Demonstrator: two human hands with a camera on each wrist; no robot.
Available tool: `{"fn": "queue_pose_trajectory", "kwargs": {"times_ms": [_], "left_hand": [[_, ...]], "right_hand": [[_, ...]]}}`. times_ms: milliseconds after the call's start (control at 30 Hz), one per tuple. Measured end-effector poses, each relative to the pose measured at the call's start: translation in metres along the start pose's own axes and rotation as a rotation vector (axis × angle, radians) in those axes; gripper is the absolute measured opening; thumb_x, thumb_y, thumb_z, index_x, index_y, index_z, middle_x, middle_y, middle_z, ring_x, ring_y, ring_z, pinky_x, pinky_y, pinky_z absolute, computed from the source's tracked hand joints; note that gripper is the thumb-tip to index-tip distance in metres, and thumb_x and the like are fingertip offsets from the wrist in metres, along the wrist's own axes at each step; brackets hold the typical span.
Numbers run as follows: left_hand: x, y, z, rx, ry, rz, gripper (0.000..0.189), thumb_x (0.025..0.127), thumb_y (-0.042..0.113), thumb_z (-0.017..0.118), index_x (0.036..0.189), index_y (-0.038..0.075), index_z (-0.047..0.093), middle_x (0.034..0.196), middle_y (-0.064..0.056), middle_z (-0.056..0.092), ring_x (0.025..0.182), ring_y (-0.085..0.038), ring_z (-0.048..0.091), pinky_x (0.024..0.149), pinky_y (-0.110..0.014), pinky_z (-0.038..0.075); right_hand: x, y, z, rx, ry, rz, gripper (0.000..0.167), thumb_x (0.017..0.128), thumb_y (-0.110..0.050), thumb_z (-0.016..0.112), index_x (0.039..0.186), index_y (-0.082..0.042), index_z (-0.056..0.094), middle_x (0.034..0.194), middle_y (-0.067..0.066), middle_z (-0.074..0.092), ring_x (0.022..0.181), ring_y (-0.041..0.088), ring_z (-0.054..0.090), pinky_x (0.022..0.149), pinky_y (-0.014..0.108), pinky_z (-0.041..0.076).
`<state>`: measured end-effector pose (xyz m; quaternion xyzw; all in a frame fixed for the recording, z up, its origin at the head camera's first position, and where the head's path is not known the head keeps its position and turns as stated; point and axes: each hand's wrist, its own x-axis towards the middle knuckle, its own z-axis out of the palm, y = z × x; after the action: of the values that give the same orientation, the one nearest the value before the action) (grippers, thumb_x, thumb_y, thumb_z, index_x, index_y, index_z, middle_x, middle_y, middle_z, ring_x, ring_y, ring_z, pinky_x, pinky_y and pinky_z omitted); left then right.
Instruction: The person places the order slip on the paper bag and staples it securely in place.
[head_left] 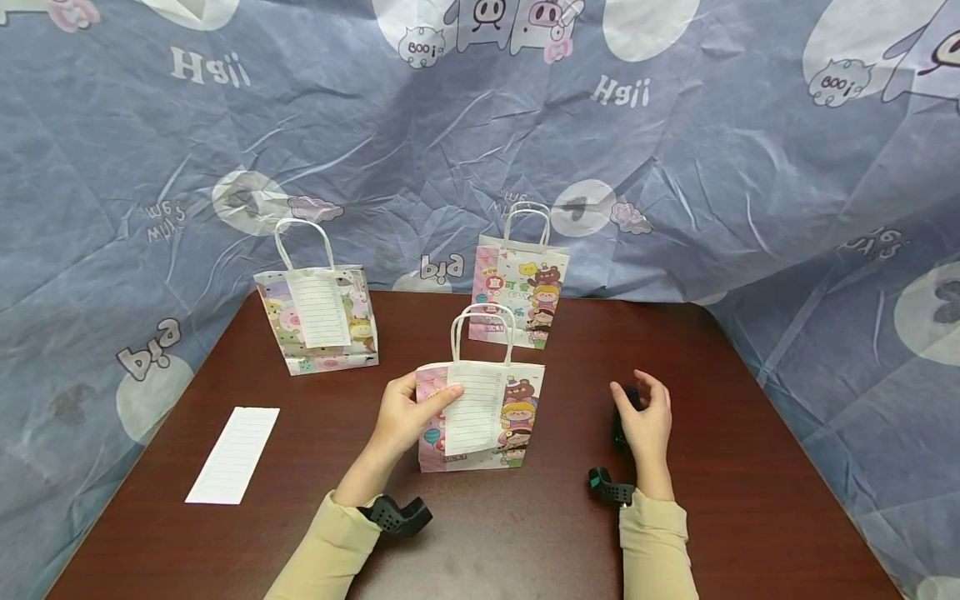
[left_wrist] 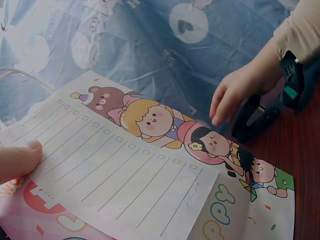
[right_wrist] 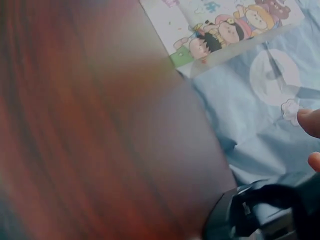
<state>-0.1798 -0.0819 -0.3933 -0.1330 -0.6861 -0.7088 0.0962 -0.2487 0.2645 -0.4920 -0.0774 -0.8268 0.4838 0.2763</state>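
Observation:
My left hand (head_left: pixel 401 417) pinches a pink-and-white cartoon gift bag (head_left: pixel 528 400), thumb in front on a lined white paper (head_left: pixel 476 421), other fingers hidden behind. The bag's white twin handles point up. In the left wrist view the lined paper (left_wrist: pixel 130 175) lies flat against the bag, with small marks like staples near its corners. To the right, my right hand (head_left: pixel 648 417) is beside a black stapler (head_left: pixel 619 429), thumb and fingers apart. The right wrist view shows the stapler (right_wrist: pixel 220 220) below two fingertips (right_wrist: pixel 311 122), with a gap between.
A second cartoon bag (head_left: pixel 360 304) with lined paper on its front stands back left. A pink-and-white bag (head_left: pixel 517 292) stands at the back middle. One loose lined sheet (head_left: pixel 234 454) lies at left on the brown table (head_left: pixel 540 533). Blue printed cloth (head_left: pixel 450 150) hangs behind.

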Motion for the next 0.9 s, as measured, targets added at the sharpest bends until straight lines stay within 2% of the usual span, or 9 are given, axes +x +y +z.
{"fn": "queue_pose_trajectory", "kwargs": {"times_ms": [267, 533, 633, 900], "left_hand": [[-0.0007, 0.0013, 0.0007, 0.0, 0.007, -0.016, 0.024, 0.082, 0.0, 0.07, 0.103, -0.009, 0.065, 0.092, -0.024, 0.068, 0.072, -0.032, 0.068, 0.061, -0.039, 0.055], [0.0, 0.0012, 0.0008, 0.01, 0.013, -0.01, 0.023, 0.082, 0.0, 0.07, 0.102, -0.009, 0.065, 0.092, -0.024, 0.068, 0.071, -0.028, 0.068, 0.061, -0.037, 0.055], [0.0004, 0.001, 0.0007, 0.011, 0.011, -0.01, 0.023, 0.082, 0.001, 0.07, 0.102, -0.009, 0.065, 0.092, -0.024, 0.068, 0.071, -0.029, 0.068, 0.061, -0.037, 0.055], [0.0, 0.0006, 0.0004, 0.003, 0.008, -0.012, 0.023, 0.082, 0.001, 0.07, 0.103, -0.009, 0.065, 0.092, -0.024, 0.068, 0.072, -0.029, 0.068, 0.061, -0.038, 0.055]], "right_hand": [[-0.0009, 0.0101, 0.0012, -0.011, -0.024, 0.061, 0.053, 0.085, -0.028, 0.07, 0.127, -0.002, 0.051, 0.124, 0.02, 0.046, 0.113, 0.037, 0.045, 0.093, 0.046, 0.035], [-0.0014, 0.0096, -0.0017, -0.039, -0.147, 0.204, 0.074, 0.087, -0.043, 0.063, 0.141, -0.005, 0.032, 0.142, 0.021, 0.038, 0.129, 0.038, 0.035, 0.102, 0.052, 0.029], [-0.0015, 0.0104, -0.0019, -0.046, -0.169, 0.221, 0.076, 0.088, -0.046, 0.061, 0.143, -0.005, 0.028, 0.142, 0.021, 0.038, 0.128, 0.039, 0.036, 0.101, 0.053, 0.03], [-0.0039, 0.0086, -0.0019, -0.04, -0.169, 0.209, 0.072, 0.086, -0.042, 0.065, 0.139, -0.005, 0.031, 0.137, 0.023, 0.04, 0.124, 0.04, 0.039, 0.097, 0.054, 0.032]]}}
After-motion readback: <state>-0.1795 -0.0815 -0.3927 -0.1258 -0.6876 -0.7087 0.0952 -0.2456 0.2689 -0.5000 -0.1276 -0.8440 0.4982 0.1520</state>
